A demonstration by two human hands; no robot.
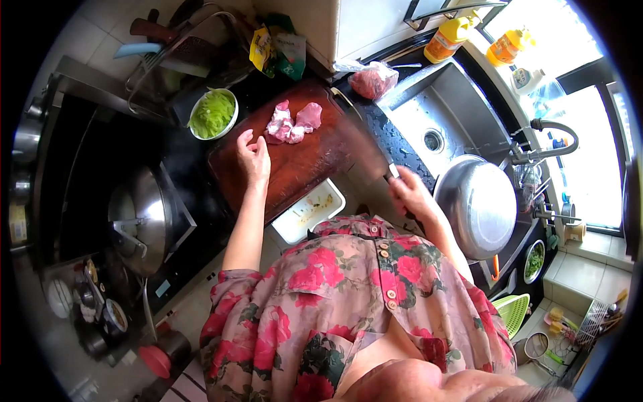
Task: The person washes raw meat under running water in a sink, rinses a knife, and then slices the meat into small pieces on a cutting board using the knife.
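Observation:
My left hand [254, 159] rests on the dark red cutting board [315, 161], fingers spread, just below a pile of raw pink meat pieces [293, 122]. My right hand [410, 194] grips the handle of a large cleaver [365, 137], whose blade stretches over the board's right edge toward the sink. The blade is blurred. A white bowl of sliced green vegetables [213, 113] stands left of the meat.
A steel sink [447, 114] with an upturned metal basin [479, 206] lies to the right. A bag of meat [373, 80] sits at the sink's corner. A wok [140, 221] is on the stove at left. A white tray [309, 210] sits below the board.

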